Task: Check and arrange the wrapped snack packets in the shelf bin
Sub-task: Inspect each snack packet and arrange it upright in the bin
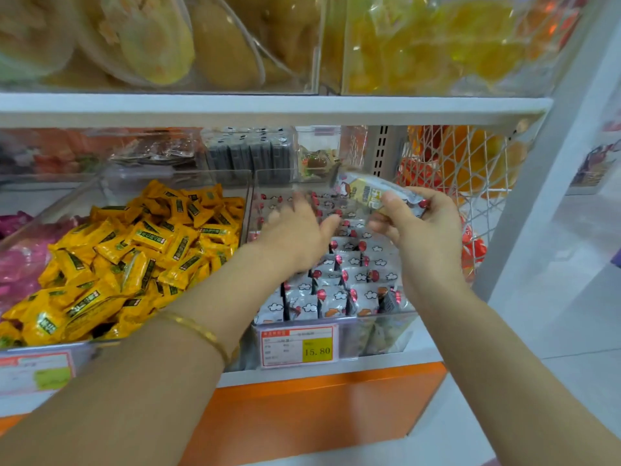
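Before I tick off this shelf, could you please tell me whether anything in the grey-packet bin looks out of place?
One packet is out of the rows, pinched in the right hand above the bin. The other grey packets stand in fairly neat rows; nothing looks spilled.

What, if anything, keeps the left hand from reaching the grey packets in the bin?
Probably nothing, so yes. The left hand hovers open over the grey packets; the bin is open-topped, and the right hand holds one packet off to the side.
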`<state>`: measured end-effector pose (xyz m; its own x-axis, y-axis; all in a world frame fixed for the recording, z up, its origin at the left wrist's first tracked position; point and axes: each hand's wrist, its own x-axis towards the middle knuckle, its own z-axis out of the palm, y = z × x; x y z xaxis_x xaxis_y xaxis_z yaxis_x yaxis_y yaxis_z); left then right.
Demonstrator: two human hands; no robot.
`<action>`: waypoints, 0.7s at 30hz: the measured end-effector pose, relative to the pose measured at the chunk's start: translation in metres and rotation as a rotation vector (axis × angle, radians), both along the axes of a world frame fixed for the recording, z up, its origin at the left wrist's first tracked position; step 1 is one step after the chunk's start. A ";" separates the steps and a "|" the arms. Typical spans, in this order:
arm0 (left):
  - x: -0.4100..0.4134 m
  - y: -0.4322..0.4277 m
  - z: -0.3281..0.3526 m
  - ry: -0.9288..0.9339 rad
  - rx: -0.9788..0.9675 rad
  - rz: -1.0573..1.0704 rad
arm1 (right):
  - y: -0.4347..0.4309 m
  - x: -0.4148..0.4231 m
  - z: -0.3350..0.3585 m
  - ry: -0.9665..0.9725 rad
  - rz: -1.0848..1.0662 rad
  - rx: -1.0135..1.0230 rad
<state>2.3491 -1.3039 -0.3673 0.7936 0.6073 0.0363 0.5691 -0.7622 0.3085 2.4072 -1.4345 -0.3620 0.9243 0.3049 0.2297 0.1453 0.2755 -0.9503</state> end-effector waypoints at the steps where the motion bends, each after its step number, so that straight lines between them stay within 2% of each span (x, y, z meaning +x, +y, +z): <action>1: 0.006 0.004 -0.004 0.033 -0.022 0.055 | -0.001 0.001 0.001 0.018 -0.004 0.008; 5: 0.019 0.015 -0.014 0.118 -0.020 0.174 | -0.003 0.004 0.003 0.018 0.031 -0.031; 12: 0.018 0.014 -0.005 0.238 -0.043 0.214 | 0.017 0.012 0.012 -0.059 0.107 -0.158; 17: 0.001 -0.002 -0.002 0.291 0.113 0.140 | 0.056 0.021 0.025 -0.279 0.167 -0.413; 21: -0.009 -0.012 -0.001 0.337 0.183 0.094 | 0.101 0.026 0.028 -0.555 0.252 -0.690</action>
